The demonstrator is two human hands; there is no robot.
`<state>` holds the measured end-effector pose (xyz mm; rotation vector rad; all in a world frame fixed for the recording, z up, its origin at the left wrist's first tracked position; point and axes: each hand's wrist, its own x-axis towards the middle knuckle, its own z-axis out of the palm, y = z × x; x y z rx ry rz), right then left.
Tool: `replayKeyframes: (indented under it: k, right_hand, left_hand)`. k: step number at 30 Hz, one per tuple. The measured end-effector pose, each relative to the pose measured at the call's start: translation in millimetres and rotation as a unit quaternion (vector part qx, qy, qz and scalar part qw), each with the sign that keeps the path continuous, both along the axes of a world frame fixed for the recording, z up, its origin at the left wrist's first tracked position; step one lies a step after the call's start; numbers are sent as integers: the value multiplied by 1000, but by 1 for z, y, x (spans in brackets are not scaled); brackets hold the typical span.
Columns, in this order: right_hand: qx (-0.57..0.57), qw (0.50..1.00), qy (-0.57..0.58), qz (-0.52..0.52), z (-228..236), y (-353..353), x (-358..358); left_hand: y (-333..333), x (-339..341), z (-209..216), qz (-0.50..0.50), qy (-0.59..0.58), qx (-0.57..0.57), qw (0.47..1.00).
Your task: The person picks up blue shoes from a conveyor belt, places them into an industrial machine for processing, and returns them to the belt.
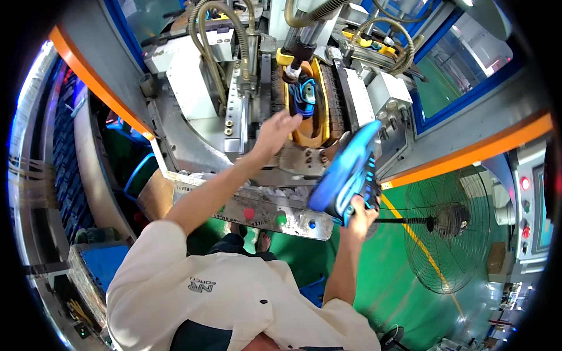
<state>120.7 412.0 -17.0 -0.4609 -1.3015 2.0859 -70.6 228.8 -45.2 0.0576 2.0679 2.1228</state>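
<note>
Right of center, the right hand (364, 216) clamps a blue sneaker (345, 172), while the left hand (276, 133), loosely uncurled, is beside the yellow mold (311, 141) at upper center.

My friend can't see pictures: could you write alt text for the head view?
A person's right hand holds a blue-and-black shoe before a machine; the open left hand is close to a laced blue shoe in a yellow cradle. A wire fan stands at right.
</note>
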Motion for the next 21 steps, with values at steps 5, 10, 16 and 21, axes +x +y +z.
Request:
replayKeyframes:
  k: [5, 10, 16, 21]
  right_hand:
    - [110, 990, -37, -83, 10, 4, 6]
    - [244, 947, -137, -159, 38, -3, -24]
    - [342, 926, -160, -17, 78, 5, -213]
    - [550, 705, -434, 106, 39, -65, -376]
  left_hand:
    - [34, -143, -59, 113, 84, -286, 948]
    - [33, -179, -51, 72, -48, -382, 920]
    - [-96, -135, -30, 4, -203, 197, 959]
    - [-234, 40, 66, 78, -214, 129, 965]
